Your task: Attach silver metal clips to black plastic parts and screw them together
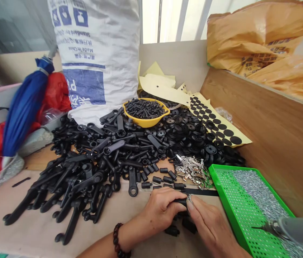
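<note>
My left hand (160, 206), with a beaded bracelet (117, 240) on the wrist, is closed round a short black plastic cylinder (181, 202). The fingertips of my right hand (210, 224) pinch a small silvery metal piece (189, 196) against the cylinder's right end. How far the piece sits in the cylinder is hidden by my fingers. Below my hands lie more black cylinders (172, 230) on the table. Just beyond them, several loose cylinders (157, 180) are scattered beside a pile of shiny metal clips (191, 170).
A green perforated tray (244, 211) holds small metal screws at right, with a power screwdriver (296, 229) over it. Black crank handles (86, 179) and round discs (186, 129) are heaped behind. A yellow bowl (147, 123) of black screw-like parts stands before a white sack (100, 46).
</note>
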Tool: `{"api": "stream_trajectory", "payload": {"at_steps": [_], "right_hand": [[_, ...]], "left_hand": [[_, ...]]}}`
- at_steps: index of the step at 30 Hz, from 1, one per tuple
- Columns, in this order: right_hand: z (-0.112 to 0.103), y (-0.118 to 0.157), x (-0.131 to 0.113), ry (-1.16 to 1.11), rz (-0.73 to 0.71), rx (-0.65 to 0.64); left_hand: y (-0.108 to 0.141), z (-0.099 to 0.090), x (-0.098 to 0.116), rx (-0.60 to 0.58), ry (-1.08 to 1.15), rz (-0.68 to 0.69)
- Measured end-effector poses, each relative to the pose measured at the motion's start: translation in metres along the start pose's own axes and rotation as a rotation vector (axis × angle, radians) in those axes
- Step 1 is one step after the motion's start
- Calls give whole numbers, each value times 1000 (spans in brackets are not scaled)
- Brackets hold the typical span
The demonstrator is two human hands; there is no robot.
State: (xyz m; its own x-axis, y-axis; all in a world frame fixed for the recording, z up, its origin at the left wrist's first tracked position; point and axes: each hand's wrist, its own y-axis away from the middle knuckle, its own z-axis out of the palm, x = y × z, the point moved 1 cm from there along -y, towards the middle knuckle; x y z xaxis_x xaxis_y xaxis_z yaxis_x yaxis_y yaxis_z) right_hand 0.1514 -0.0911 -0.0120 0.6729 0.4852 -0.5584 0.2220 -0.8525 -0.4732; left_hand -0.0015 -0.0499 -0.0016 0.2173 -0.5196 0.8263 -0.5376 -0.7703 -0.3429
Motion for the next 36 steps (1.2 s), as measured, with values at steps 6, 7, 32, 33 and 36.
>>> {"api": "stream_trajectory", "payload": {"at_steps": [6,7,32,33,36], "right_hand": [[-2,0,0,-62,84,-30],[-4,-1,1,-90,121,-54],[-2,-6,-15,177,-196,90],[2,-5,-17,155,-191,70],[12,-6,-24,94,-193,12]], "left_hand": [[-5,-3,3,5,2,-5],[-6,-4,4,7,7,-9],[19,-14,17,42,-71,1],[23,-15,17,50,-86,0],[33,-22,17,52,-97,-40]]}}
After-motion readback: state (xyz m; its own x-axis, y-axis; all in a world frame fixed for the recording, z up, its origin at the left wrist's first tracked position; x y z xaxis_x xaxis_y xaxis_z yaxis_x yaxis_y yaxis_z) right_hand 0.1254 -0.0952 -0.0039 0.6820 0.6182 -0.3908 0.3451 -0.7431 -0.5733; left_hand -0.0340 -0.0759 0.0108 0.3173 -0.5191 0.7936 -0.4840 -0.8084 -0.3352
